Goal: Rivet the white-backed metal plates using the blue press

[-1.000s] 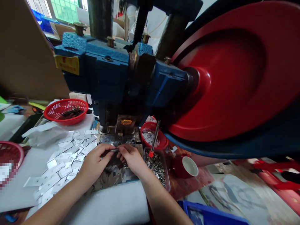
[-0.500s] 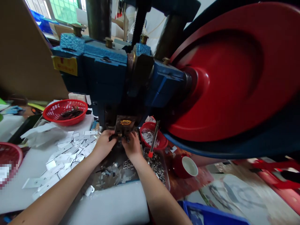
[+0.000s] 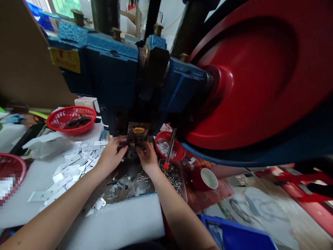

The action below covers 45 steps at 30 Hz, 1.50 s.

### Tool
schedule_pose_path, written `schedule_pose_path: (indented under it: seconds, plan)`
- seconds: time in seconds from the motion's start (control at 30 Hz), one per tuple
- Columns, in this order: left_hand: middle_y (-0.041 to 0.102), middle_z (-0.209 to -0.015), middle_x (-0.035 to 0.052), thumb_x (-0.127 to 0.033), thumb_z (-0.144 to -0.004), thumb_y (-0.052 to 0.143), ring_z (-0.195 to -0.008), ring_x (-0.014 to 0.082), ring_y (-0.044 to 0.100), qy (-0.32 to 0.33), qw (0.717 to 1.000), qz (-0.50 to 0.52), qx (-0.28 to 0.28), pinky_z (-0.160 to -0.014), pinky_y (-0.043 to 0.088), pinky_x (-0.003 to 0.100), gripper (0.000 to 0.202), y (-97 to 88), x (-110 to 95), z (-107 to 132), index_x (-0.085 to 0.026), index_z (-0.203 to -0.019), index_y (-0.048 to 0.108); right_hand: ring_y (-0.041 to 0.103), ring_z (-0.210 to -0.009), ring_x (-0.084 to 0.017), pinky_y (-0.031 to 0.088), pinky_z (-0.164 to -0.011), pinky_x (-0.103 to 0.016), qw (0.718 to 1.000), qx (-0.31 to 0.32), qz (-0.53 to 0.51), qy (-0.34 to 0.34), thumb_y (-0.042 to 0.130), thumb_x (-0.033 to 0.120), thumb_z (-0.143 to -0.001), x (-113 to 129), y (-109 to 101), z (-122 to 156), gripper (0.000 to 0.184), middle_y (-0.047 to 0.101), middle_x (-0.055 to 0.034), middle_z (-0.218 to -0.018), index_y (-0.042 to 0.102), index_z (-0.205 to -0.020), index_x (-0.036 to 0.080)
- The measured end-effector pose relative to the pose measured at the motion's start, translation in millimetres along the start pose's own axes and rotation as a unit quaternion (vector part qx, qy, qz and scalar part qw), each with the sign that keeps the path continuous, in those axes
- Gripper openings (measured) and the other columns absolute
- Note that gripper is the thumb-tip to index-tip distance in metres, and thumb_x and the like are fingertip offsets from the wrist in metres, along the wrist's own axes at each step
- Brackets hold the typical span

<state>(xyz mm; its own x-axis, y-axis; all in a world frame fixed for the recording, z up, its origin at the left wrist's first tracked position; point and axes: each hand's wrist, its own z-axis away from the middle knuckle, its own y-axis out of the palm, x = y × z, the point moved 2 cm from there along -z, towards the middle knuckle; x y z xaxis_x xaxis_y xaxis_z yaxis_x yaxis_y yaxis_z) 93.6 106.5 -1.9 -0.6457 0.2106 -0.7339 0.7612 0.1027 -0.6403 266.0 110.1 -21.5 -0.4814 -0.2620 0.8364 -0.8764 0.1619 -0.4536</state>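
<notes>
A blue punch press (image 3: 111, 74) stands before me, with a dark metal die block (image 3: 134, 135) low at its middle. My left hand (image 3: 111, 153) is at the left side of this block, fingers curled against it and thumb bent in below. On the other side, my right hand (image 3: 149, 158) has its thumb and fingers drawn together at the block's lower edge. Whatever lies between the fingers is too small and dark to make out. Under the hands is a metal bed (image 3: 122, 173) strewn with small metal scraps.
Flat white pieces (image 3: 70, 170) lie heaped on white foam at left, near a red basket (image 3: 71, 130). Right of the press bed are another red basket (image 3: 179, 152), a clear tub of metal bits (image 3: 174, 178) and a red cup (image 3: 201, 180). A large red flywheel (image 3: 249, 83) looms at upper right.
The view has shifted, so the press sits slightly higher and further left. My hands stay at the die block; their fingers and thumbs have spread a little, and the left hand has moved slightly left.
</notes>
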Motion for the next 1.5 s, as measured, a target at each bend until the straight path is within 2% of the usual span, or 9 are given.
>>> schedule_pose_path:
  seconds: [0.07, 0.13, 0.2, 0.3, 0.53, 0.83, 1.13, 1.27, 1.5]
  plan:
    - [0.064, -0.107, 0.0074, -0.04, -0.085, 0.043, -0.105, 0.0249, 0.056, 0.004, 0.999, -0.031, 0.014, -0.093, 0.042, 0.039, 0.032, -9.9, -2.5, 15.8, -0.02, -0.102, 0.062, 0.059, -0.084, -0.017, 0.048, -0.077, -0.029, 1.0, -0.013, -0.013, -0.012, 0.055, 0.023, -0.081, -1.1, -11.4, 8.9, 0.016, 0.061, -0.0039, -0.092, 0.065, -0.092, 0.021]
    - [0.066, -0.1, 0.0042, -0.04, -0.087, 0.041, -0.095, 0.0228, 0.06, 0.019, 0.992, -0.068, 0.102, -0.084, 0.046, 0.036, 0.03, -11.3, -4.2, 33.8, -0.024, -0.1, 0.063, 0.059, -0.079, -0.016, 0.048, -0.073, -0.027, 1.0, -0.011, -0.019, -0.009, 0.053, 0.023, -0.082, -2.8, -22.4, 18.5, 0.014, 0.061, -0.0022, -0.086, 0.066, -0.087, 0.022]
    - [0.066, -0.097, 0.0041, -0.038, -0.087, 0.042, -0.091, 0.0232, 0.061, 0.039, 0.974, -0.113, 0.194, -0.081, 0.046, 0.037, 0.029, -5.2, -4.7, 49.9, -0.025, -0.1, 0.064, 0.06, -0.08, -0.016, 0.048, -0.074, -0.028, 1.0, -0.002, -0.014, 0.0, 0.052, 0.023, -0.082, -4.5, -31.2, 26.8, 0.014, 0.062, -0.0015, -0.083, 0.066, -0.084, 0.023]
    - [0.064, -0.097, 0.0072, -0.038, -0.083, 0.047, -0.093, 0.0271, 0.059, 0.047, 0.953, -0.175, 0.244, -0.081, 0.045, 0.041, 0.03, 8.4, -3.5, 63.3, -0.023, -0.104, 0.063, 0.06, -0.085, -0.018, 0.047, -0.079, -0.03, 1.0, 0.01, 0.007, 0.011, 0.052, 0.02, -0.082, -6.7, -39.4, 35.5, 0.014, 0.064, -0.0023, -0.084, 0.066, -0.082, 0.023]
    - [0.06, -0.097, 0.011, -0.029, -0.081, 0.045, -0.093, 0.0284, 0.058, 0.028, 0.949, -0.182, 0.257, -0.08, 0.043, 0.041, 0.026, 20.8, -4.1, 64.9, -0.017, -0.096, 0.062, 0.058, -0.088, -0.02, 0.044, -0.084, -0.033, 0.99, 0.024, 0.135, -0.045, 0.05, 0.016, -0.085, -11.7, -46.1, 44.4, 0.017, 0.065, -0.0046, -0.087, 0.066, -0.086, 0.021]
    - [0.063, -0.099, 0.0084, -0.027, -0.082, 0.042, -0.089, 0.0244, 0.06, -0.001, 0.955, -0.156, 0.254, -0.077, 0.044, 0.038, 0.026, 16.4, -3.4, 70.3, -0.021, -0.098, 0.061, 0.052, -0.087, -0.02, 0.038, -0.078, -0.033, 0.932, 0.098, 0.324, -0.13, 0.056, 0.025, -0.088, -7.1, -32.4, 40.4, 0.016, 0.064, -0.0033, -0.091, 0.067, -0.099, 0.026]
    - [0.058, -0.091, 0.0074, -0.031, -0.084, 0.042, -0.084, 0.0234, 0.058, 0.03, 0.958, -0.16, 0.234, -0.076, 0.044, 0.038, 0.024, 20.7, 4.1, 75.2, -0.02, -0.09, 0.063, 0.046, -0.08, -0.022, 0.032, -0.077, -0.038, 0.905, 0.107, 0.364, -0.193, 0.059, 0.026, -0.085, 1.4, -21.7, 42.4, 0.009, 0.061, -0.0041, -0.078, 0.066, -0.078, 0.026]
    - [0.057, -0.093, 0.0086, -0.034, -0.085, 0.043, -0.083, 0.0246, 0.057, 0.037, 0.961, -0.179, 0.208, -0.074, 0.044, 0.039, 0.025, 19.3, 5.9, 77.3, -0.02, -0.093, 0.062, 0.046, -0.081, -0.022, 0.032, -0.08, -0.038, 0.91, 0.106, 0.349, -0.197, 0.059, 0.023, -0.084, -1.4, -22.0, 45.2, 0.009, 0.061, -0.0042, -0.079, 0.065, -0.078, 0.026]
    - [0.058, -0.092, 0.0095, -0.032, -0.086, 0.041, -0.084, 0.0258, 0.057, 0.03, 0.963, -0.162, 0.211, -0.075, 0.044, 0.041, 0.025, 20.0, 6.4, 77.0, -0.019, -0.09, 0.061, 0.052, -0.081, -0.018, 0.039, -0.077, -0.031, 0.971, 0.029, 0.206, -0.122, 0.056, 0.016, -0.084, 3.8, -22.3, 30.2, 0.01, 0.062, -0.004, -0.085, 0.065, -0.082, 0.019]
